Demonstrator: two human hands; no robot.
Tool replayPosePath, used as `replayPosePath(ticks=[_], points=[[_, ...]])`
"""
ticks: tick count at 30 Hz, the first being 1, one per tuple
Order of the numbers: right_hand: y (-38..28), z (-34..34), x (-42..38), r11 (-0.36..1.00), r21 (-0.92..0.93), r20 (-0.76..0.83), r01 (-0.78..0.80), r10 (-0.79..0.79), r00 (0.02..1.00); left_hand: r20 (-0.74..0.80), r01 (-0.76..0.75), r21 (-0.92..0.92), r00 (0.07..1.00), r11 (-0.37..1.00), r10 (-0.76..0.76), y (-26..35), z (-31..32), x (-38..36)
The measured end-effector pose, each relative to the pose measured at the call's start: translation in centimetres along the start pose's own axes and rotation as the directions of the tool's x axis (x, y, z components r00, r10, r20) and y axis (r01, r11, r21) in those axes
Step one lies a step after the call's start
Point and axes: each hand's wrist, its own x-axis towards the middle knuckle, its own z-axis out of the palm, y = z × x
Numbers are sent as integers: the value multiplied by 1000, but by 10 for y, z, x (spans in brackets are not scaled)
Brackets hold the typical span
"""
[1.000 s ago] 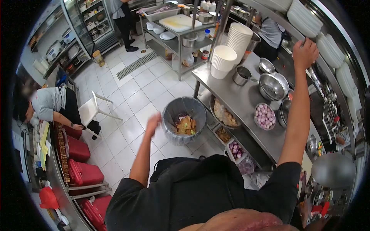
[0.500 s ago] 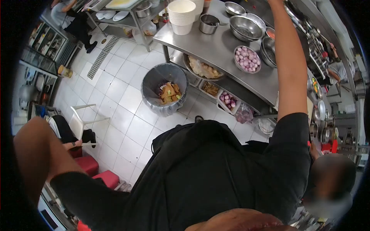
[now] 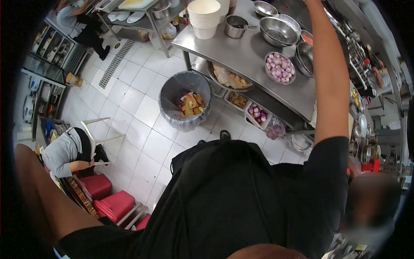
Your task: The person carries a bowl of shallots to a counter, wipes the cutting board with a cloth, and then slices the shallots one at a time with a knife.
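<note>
My right arm (image 3: 330, 77) stretches forward over the right side of a steel table (image 3: 241, 56), and the frame's top edge cuts it off near the wrist, so my right hand is out of sight. Close beside this forearm are a bowl of peeled small onions (image 3: 280, 68), nested metal bowls (image 3: 305, 58) and a wide steel bowl (image 3: 278, 32). At the far left my left arm (image 3: 43, 194) is bent, with its hand outside the picture. What either hand holds or touches does not show.
A lined bin (image 3: 166, 97) with food scraps stands on the tiled floor. Under the table sit a tub of purple onions (image 3: 258, 115) and other containers. White cups (image 3: 203, 17) are stacked on top. A co-worker (image 3: 64, 151) bends by a chair (image 3: 88, 131) and red bins (image 3: 114, 205); others work farther off.
My left arm has dropped lower at the left edge, uncovering the co-worker by the chair and more of the red bins. My right arm has shifted slightly right, still reaching forward.
</note>
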Motion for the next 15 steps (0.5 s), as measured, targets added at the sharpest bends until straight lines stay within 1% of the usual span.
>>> replayPosePath(ticks=[1,2,5,6,9,12,15], points=[[0,2,1,1000,4,-22,8,-8,1000,6,4,2,1000,1000,-4,0,0,0],[-1,1,2,1000,12,-9,6,-6,1000,7,7,2,1000,1000,-7,-1,1,-2],[2,7,-1,999,-1,-68,45,-44,997,14,26,4,1000,1000,-26,-4,4,-3],[-4,-3,2,1000,11,54,-27,26,998,15,32,4,999,999,-32,-5,4,-5],[1,3,-1,999,-18,-18,27,-27,999,19,52,7,998,999,-52,-9,7,-8],[1,5,0,1000,26,10,-4,4,1000,21,62,21,998,998,-62,-12,8,-11],[7,12,-2,998,16,-59,60,-59,996,19,74,26,997,997,-74,-14,11,-14]])
